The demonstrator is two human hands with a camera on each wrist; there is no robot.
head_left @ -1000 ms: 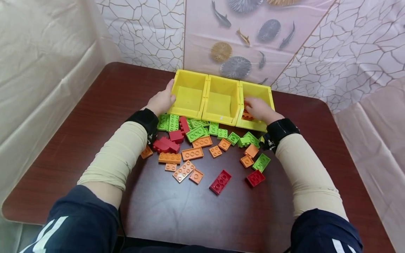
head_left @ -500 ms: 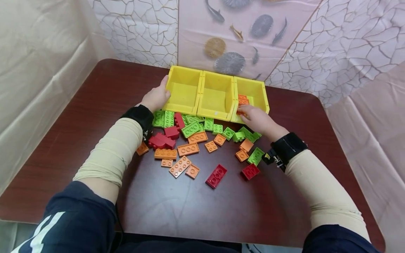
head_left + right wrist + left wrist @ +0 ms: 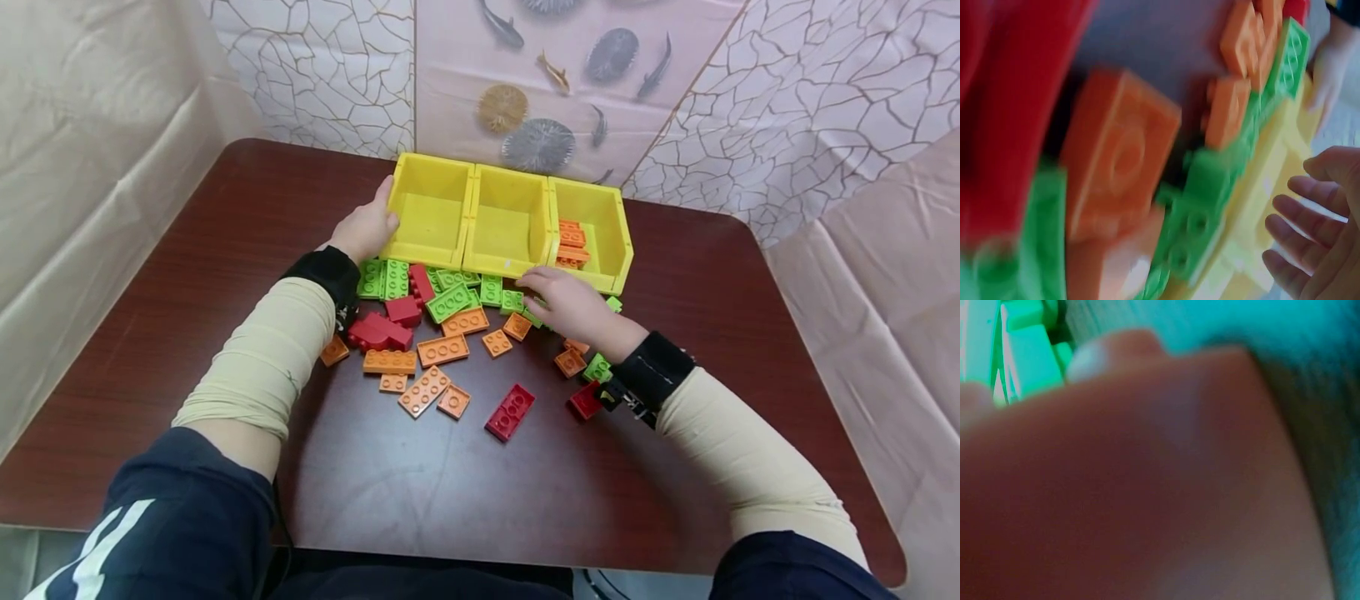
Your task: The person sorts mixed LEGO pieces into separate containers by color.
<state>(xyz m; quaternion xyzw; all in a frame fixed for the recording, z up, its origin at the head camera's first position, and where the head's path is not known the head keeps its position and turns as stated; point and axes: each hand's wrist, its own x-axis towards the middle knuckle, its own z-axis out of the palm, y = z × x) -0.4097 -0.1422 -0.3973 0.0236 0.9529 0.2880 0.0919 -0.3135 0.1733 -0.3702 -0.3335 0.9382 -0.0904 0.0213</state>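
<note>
A yellow three-compartment storage bin [image 3: 472, 218] stands at the back of the table, with several orange building bricks [image 3: 572, 237] in its right compartment. At its left end, my left hand [image 3: 362, 229] holds the bin's edge; most of the fingers are hidden in the head view, and the left wrist view is mostly filled by skin. My right hand [image 3: 573, 307] hovers over the green bricks [image 3: 512, 301] just in front of the bin. In the right wrist view its fingers [image 3: 1300, 231] are spread and loosely bent, with nothing between them.
Loose orange bricks [image 3: 442, 350], red bricks [image 3: 381, 331] and green bricks lie in front of the bin. Nearer the body sits a dark red brick [image 3: 510, 412], and another red brick [image 3: 585, 402] lies by the right wrist. A patterned cloth [image 3: 540, 92] hangs behind the table.
My right hand has left the bin's right compartment and moved left and nearer, over the green bricks. Orange bricks now show in that compartment. My left hand stays at the bin; the head view shifted slightly.
</note>
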